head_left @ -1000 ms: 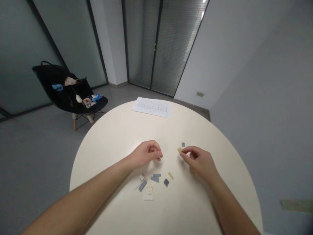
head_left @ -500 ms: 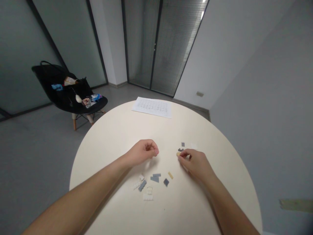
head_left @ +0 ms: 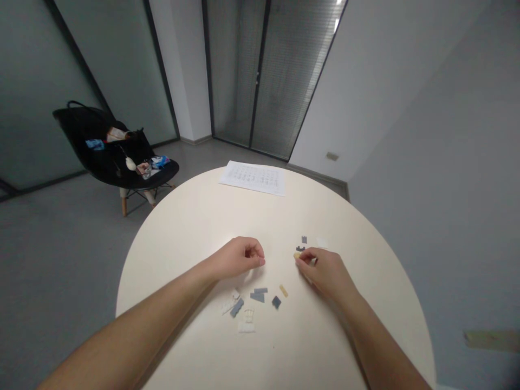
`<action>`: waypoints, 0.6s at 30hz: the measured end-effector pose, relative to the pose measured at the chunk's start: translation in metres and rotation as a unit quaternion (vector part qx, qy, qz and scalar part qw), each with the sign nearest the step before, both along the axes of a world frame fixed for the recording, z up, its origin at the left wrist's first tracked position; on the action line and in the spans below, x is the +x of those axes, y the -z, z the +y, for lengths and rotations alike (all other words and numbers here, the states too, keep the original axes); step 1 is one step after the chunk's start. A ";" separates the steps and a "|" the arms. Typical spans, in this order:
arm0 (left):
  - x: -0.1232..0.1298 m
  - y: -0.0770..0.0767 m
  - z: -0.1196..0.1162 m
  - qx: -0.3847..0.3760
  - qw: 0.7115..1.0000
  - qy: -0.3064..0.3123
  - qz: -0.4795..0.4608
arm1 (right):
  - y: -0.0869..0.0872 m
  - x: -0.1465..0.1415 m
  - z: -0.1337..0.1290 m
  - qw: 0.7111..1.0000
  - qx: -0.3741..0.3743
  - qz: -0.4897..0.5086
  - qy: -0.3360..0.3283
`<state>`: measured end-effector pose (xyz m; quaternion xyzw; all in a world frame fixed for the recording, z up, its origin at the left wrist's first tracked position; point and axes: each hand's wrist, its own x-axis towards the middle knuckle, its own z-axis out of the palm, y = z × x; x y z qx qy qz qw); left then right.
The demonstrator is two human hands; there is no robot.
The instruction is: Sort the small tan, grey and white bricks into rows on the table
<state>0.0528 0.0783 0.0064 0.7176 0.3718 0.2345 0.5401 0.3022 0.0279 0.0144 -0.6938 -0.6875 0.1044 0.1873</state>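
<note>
My right hand is closed in a pinch on a small yellow piece, low over the table's right side. Just beyond its fingertips lie a dark notched piece and a small dark grey square piece. My left hand hovers left of centre, thumb and fingers brought together; whether anything is between them is hidden. Nearer to me are two flat grey pieces, a grey ridged piece, a dark square piece, a yellow strip and several white pieces.
The round cream table carries a printed paper sheet at its far edge. A pale flat piece lies beyond my right hand. A black chair with a bag and small items stands at the left. Walls surround the right side.
My left hand has lowered slightly toward me, its fingers still curled. The right hand stays almost in place with the yellow piece.
</note>
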 end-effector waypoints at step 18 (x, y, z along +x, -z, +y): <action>-0.010 -0.008 0.000 0.100 0.984 0.058 0.139 | 0.003 0.000 -0.001 1.000 -0.013 -0.015 0.012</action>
